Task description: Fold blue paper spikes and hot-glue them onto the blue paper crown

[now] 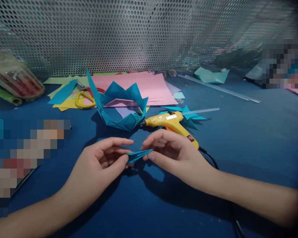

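Between my two hands is a small folded piece of blue paper (pixel 139 156), narrow and pointed towards the right. My left hand (pixel 103 158) pinches its left end between thumb and fingers. At the pointed right end, the thumb and fingertips of my right hand (pixel 172 152) close on the tip. Just beyond my hands stands a ring of folded blue paper (pixel 124 120) with pointed peaks and one tall spike on its left. A yellow hot glue gun (pixel 169 120) lies behind my right hand, its nozzle close to the ring and a clear glue stick in its back.
Coloured paper sheets (pixel 151 86) and yellow-handled scissors (pixel 85 99) lie behind the ring. More folded blue pieces (pixel 188 114) sit by the glue gun. Clear glue sticks (pixel 218 88), a pale folded paper (pixel 212 76) and a jar (pixel 16 77) are farther back, before a perforated metal panel (pixel 114 36).
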The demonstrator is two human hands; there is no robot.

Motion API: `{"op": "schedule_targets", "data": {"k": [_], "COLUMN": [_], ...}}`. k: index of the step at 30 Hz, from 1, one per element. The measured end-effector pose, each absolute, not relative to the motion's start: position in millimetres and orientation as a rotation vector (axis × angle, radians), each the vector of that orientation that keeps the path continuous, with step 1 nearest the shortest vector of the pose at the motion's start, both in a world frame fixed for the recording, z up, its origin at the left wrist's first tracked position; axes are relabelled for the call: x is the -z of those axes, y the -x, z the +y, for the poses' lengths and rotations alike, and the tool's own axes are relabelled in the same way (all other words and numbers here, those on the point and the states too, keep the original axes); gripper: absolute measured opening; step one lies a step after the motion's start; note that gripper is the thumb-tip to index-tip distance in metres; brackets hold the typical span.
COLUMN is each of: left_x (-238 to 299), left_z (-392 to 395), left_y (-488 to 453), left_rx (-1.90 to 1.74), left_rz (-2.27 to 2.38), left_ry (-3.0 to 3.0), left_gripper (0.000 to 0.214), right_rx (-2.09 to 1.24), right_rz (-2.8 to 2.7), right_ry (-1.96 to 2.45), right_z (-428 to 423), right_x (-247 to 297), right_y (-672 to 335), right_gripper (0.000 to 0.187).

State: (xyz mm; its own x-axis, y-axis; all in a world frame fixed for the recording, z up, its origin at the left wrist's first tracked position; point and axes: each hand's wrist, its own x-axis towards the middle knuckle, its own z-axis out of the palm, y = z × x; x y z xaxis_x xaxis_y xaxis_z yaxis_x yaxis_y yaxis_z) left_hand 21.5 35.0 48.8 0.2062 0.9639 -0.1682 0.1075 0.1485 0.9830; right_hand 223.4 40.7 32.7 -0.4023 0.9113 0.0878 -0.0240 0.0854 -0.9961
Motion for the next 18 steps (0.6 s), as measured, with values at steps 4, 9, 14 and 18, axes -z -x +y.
{"op": "schedule_targets", "data": {"k": [4, 9, 14, 18], "left_x": [-49.4, -48.5, -43.9, -42.2], "left_z": [32.9, 30.4, 29.5, 28.0], "left_y": [-21.3, -21.0, -21.1, -19.9], "left_rx": [-0.866, -0.852, -0.847, -0.838], "left_rz": [1.192, 1.174, 1.152, 1.142], "left_ry": [-1.242, -1.255, -1.274, -1.285], "left_gripper": [0.022, 0.022, 0.021, 0.019], "right_rx": [-1.418, -1.398, -1.349, -1.338], "right_rz": [-1.559, -1.555, -1.577, -1.578], "right_ry": [0.917, 0.956, 1.001, 1.018], "right_z": [41.1, 42.5, 43.6, 43.4], "right_x": [-32.5, -33.1, -35.8, -37.3], "right_y": [-223.4, -222.4, -222.3, -222.0], "right_gripper": [0.011, 0.011, 0.009, 0.009]}}
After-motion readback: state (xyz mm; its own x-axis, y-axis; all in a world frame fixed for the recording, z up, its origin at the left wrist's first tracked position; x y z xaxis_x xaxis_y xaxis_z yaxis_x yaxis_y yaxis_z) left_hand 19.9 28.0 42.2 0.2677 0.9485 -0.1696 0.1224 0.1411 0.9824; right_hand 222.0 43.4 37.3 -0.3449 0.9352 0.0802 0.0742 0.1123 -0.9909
